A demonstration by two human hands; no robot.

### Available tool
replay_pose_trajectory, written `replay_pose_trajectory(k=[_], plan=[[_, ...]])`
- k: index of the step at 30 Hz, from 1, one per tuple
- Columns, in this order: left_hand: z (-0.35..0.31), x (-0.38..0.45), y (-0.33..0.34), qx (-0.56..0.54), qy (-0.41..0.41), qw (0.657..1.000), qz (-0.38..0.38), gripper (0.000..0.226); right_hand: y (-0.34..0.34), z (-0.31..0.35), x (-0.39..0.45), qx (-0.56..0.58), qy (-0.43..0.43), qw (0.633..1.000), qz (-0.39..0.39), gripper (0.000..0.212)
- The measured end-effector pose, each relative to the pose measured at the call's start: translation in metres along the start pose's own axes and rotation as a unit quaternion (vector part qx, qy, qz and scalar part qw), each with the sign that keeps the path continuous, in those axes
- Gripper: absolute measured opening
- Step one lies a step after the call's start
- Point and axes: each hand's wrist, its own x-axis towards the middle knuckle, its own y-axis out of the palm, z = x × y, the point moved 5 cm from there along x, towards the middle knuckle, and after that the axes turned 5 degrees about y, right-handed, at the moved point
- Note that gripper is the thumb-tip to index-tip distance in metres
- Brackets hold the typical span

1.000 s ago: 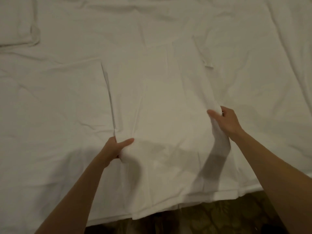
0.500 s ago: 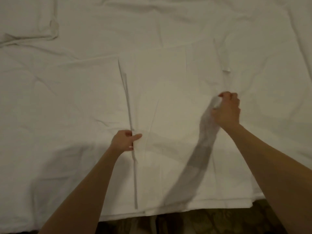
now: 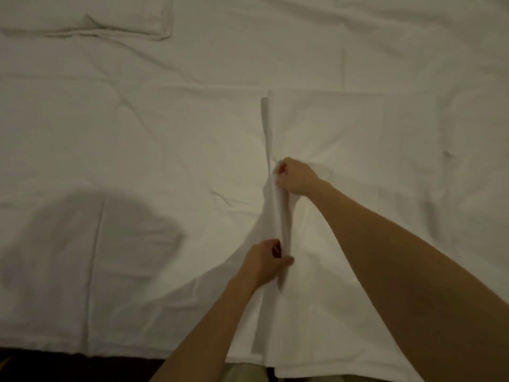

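At six o'clock, nearest the viewer, the left hand (image 3: 265,262) pinches the raised fold of the white cloth (image 3: 358,139), fingers curled round its edge. Just beyond, toward twelve o'clock, the right hand (image 3: 297,176) grips the same ridge, fingers closed on it. The cloth lies flat toward two o'clock on the bed sheet (image 3: 110,139). A folded pillowcase (image 3: 82,20) rests at ten o'clock.

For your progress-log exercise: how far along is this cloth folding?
Done: the cloth looks folded over once, flat on the bed. In hand: left hand and right hand pinch its raised left edge. Left: probably laying that edge down, folding smaller.
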Motion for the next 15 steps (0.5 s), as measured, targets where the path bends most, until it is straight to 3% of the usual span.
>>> replay_pose_trajectory(k=[2,4,6,8,10,12,13,15], plan=[[0.016,-0.014,0.007,-0.033,-0.038,0.996,0.078,0.017,0.003,-0.015,-0.001,0.08,0.022,0.996,-0.02,0.025],[0.031,-0.025,0.013,-0.058,-0.082,0.986,0.134,0.028,-0.006,-0.04,-0.008,0.12,0.062,0.986,-0.102,0.024],[0.041,-0.034,0.017,-0.062,-0.105,0.979,0.164,0.025,-0.023,-0.077,-0.027,0.12,0.132,0.962,-0.209,0.027],[0.046,-0.039,0.022,-0.041,-0.107,0.975,0.192,0.027,-0.036,-0.124,-0.056,0.091,0.222,0.936,-0.257,0.033],[0.046,-0.044,0.029,-0.016,-0.096,0.973,0.207,0.025,-0.039,-0.169,-0.088,0.072,0.335,0.882,-0.324,0.032],[0.043,-0.045,0.033,0.012,-0.082,0.977,0.198,0.018,-0.04,-0.201,-0.12,0.053,0.446,0.803,-0.392,0.026],[0.042,-0.046,0.034,0.021,-0.086,0.977,0.194,0.016,-0.041,-0.214,-0.135,0.045,0.483,0.781,-0.393,0.028],[0.043,-0.044,0.033,0.031,-0.119,0.972,0.198,0.014,-0.04,-0.24,-0.15,0.06,0.505,0.799,-0.322,0.04]])
